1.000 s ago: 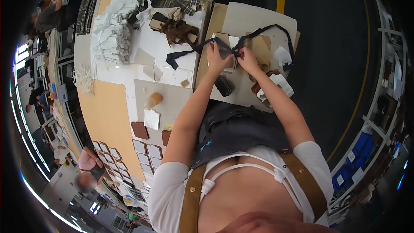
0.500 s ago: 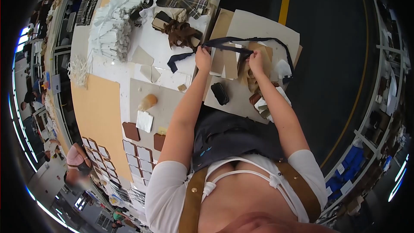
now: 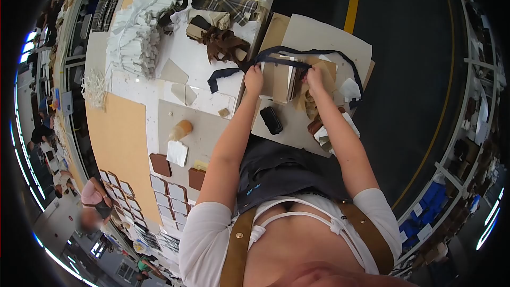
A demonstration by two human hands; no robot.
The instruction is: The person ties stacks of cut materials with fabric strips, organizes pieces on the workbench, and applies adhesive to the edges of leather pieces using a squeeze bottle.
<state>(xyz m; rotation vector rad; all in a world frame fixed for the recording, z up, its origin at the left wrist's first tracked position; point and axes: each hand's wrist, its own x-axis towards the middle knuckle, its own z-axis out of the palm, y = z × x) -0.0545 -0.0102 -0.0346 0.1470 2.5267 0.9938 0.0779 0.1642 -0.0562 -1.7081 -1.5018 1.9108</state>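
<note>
A long dark blue fabric strip (image 3: 330, 51) lies in a loop over the boards on the small table, its loose end reaching left onto the white surface. My left hand (image 3: 254, 80) is closed on the strip near the left edge of the boards. To the right, my right hand (image 3: 315, 79) pinches another part of the same strip, so a short length is stretched between the two hands. Under this length stand beige card pieces (image 3: 275, 82), with brown paper (image 3: 325, 73) beside them. A black case (image 3: 271, 120) lies just below the cards.
Brown ribbon (image 3: 222, 43), plaid fabric (image 3: 226, 3) and a white bundle (image 3: 133, 40) lie on the long table (image 3: 119, 138). An orange-topped bottle (image 3: 181, 129) and rows of brown-edged pieces (image 3: 169, 196) are nearer. A person (image 3: 95, 199) is at lower left.
My hands moved apart from close together near the middle of the strip, and the length between them straightened. The left hand, spread earlier, has closed on the strip. The view shifted slightly.
</note>
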